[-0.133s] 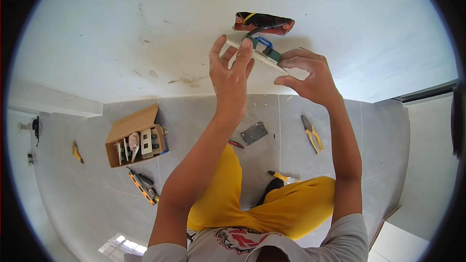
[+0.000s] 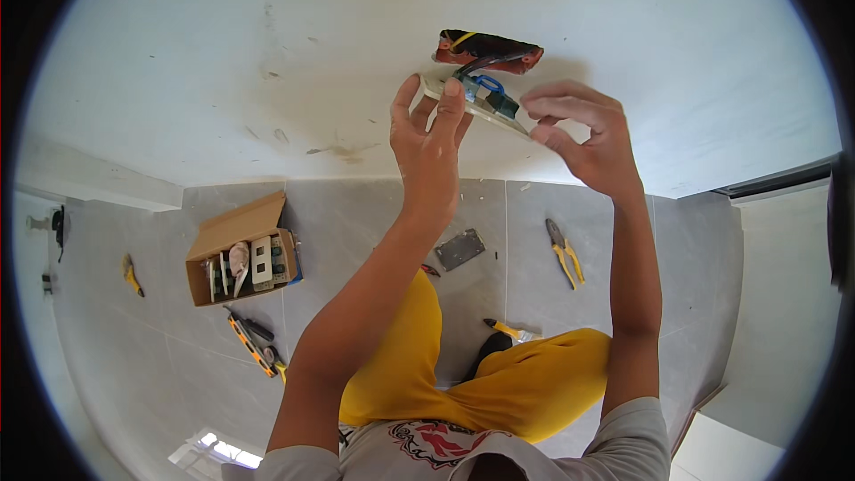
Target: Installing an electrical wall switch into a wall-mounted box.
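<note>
Apparently steadying the wired faceplate (image 2: 489, 116) just below the wall box (image 2: 517, 64), gripping it in the left hand (image 2: 429, 141), holding the right hand (image 2: 597, 141) open to the box's lower right, and probably needing firm support without straining the wires (image 2: 479, 63) next.

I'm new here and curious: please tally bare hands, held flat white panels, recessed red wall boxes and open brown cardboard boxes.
Bare left hand, bare right hand: 2
Held flat white panel: 1
Recessed red wall box: 1
Open brown cardboard box: 1
Total: 5
</note>
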`<state>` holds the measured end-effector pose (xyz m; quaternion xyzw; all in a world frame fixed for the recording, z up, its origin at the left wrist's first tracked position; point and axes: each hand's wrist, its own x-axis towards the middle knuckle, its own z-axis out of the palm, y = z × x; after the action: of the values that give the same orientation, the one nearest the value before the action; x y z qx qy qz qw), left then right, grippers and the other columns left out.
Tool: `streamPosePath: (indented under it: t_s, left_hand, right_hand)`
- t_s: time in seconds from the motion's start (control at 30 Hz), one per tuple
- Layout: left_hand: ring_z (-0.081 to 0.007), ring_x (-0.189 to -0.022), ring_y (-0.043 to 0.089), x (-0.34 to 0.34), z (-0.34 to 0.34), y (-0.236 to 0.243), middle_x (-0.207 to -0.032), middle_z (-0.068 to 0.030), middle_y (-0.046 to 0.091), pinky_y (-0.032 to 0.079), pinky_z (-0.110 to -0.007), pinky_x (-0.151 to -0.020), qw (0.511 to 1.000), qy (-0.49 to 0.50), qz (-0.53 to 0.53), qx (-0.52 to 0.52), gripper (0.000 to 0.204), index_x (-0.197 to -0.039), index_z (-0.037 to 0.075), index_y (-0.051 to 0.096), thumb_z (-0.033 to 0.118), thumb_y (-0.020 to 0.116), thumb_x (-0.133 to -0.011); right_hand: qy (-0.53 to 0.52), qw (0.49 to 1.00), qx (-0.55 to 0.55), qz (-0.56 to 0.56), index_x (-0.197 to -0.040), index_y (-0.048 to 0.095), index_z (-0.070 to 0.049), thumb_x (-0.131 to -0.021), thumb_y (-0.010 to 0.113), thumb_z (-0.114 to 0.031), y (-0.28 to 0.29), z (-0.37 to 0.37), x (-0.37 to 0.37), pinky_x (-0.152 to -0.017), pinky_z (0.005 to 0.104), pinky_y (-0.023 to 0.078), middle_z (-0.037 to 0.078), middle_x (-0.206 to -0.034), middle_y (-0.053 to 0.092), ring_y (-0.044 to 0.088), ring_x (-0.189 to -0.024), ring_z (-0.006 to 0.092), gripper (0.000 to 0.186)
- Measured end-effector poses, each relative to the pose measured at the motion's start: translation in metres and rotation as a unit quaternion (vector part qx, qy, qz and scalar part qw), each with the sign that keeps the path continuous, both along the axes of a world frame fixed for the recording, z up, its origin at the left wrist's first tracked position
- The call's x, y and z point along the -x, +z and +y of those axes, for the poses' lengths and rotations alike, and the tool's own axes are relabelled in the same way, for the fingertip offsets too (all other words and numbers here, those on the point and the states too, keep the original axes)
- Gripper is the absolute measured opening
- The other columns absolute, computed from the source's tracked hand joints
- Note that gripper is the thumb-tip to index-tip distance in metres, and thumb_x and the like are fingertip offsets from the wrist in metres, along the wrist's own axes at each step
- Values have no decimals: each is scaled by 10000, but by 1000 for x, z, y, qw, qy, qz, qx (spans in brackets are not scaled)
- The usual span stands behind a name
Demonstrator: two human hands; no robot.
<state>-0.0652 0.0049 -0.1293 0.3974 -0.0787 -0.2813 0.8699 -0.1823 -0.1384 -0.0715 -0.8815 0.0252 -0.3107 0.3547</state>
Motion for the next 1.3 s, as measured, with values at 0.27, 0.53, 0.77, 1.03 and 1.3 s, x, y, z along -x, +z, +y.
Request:
streamPosePath:
  t_s: [0.27, 0.53, 0.77, 1.03, 1.3]
  left_hand:
    - [-134, -1147, 581, 1, -1, 0, -1223, -67, 613, 503, -418, -1032, 1000, 23, -11, -5, 643, -1454, 54, 417, 305, 744, -960]
    - [-171, -1185, 598, -9, 1, -9, -1279, -118, 617, 510, -380, -1023, 998, 22, -61, 5, 659, -1449, -11, 465, 332, 743, -960]
    - [-162, -1066, 645, -16, 8, -11, -1169, -157, 680, 531, -322, -973, 996, -13, -89, 12, 739, -1452, -121, 455, 341, 748, -957]
    - [-181, -1027, 681, -30, 19, -5, -1175, -147, 682, 586, -375, -935, 989, -103, -99, -38, 671, -1422, -84, 519, 388, 700, -981]
    - [-198, -1060, 682, -20, 11, -4, -1191, -152, 676, 628, -403, -900, 996, -45, -69, 29, 622, -1402, -77, 539, 345, 708, -977]
  right_hand:
    - [23, 964, 261, 41, -1066, 741, 12, -833, 692, 110, 18, -3, -44, -720, 299, 611, 123, -1050, 728, 718, -828, 210, 258]
    - [6, 969, 233, 84, -1038, 742, -20, -756, 728, 75, 20, -5, -57, -703, 348, 594, 97, -1039, 732, 711, -805, 241, 298]
    - [-8, 946, 323, -33, -950, 716, -22, -730, 717, 117, 3, -3, -55, -559, 288, 561, 85, -960, 742, 710, -675, 205, 260]
    - [-1, 940, 337, -46, -965, 723, -50, -743, 740, 74, -2, -1, -56, -558, 287, 550, 62, -950, 753, 710, -691, 207, 255]
    - [-9, 944, 316, 90, -1013, 727, -16, -803, 731, 32, 13, -3, -56, -775, 386, 582, 99, -1058, 745, 704, -858, 295, 215]
